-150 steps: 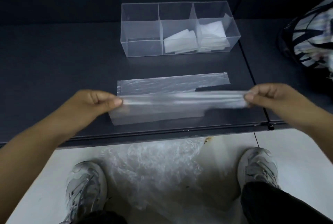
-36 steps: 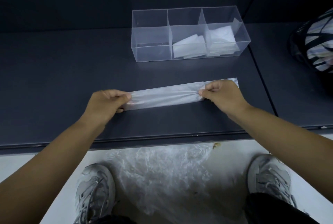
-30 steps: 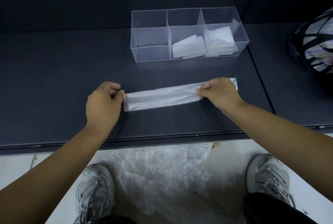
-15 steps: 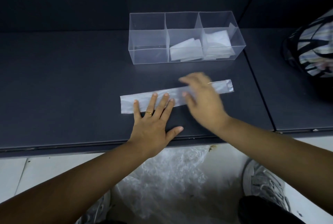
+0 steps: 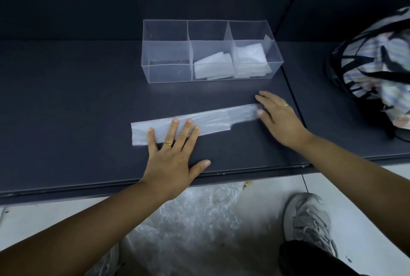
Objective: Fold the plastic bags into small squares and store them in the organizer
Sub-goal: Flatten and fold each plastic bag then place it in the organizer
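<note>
Both flat hands, left hand (image 5: pixel 172 157) and right hand (image 5: pixel 280 119), press the long translucent folded plastic strip (image 5: pixel 206 121) (gripping nothing), so the slick layers may spring open once released.

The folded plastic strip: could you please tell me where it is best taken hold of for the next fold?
Probably pinch the right end of the strip, coming from the right: it lies flat, the left hand pins its left part, and the right hand rests at that free end.
</note>
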`<control>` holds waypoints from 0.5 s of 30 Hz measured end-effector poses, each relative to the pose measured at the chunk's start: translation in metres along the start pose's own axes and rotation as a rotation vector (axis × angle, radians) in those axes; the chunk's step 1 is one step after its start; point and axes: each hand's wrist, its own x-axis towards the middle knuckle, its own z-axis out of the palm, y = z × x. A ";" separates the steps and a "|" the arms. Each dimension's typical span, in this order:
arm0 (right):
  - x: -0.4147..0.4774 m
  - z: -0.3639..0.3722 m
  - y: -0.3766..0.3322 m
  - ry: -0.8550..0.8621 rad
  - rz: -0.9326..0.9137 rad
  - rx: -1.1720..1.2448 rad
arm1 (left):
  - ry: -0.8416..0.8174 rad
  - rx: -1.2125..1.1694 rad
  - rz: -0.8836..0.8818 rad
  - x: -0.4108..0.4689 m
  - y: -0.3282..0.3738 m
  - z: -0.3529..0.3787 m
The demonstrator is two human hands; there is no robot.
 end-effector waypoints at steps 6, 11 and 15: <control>0.022 -0.016 -0.001 0.003 0.058 0.034 | -0.021 0.009 0.008 -0.001 -0.003 -0.001; 0.007 -0.028 -0.002 -0.042 0.135 0.213 | -0.040 -0.013 0.084 0.006 -0.016 -0.006; -0.030 -0.038 -0.003 -0.216 0.353 0.581 | -0.024 -0.069 0.230 0.014 -0.034 -0.013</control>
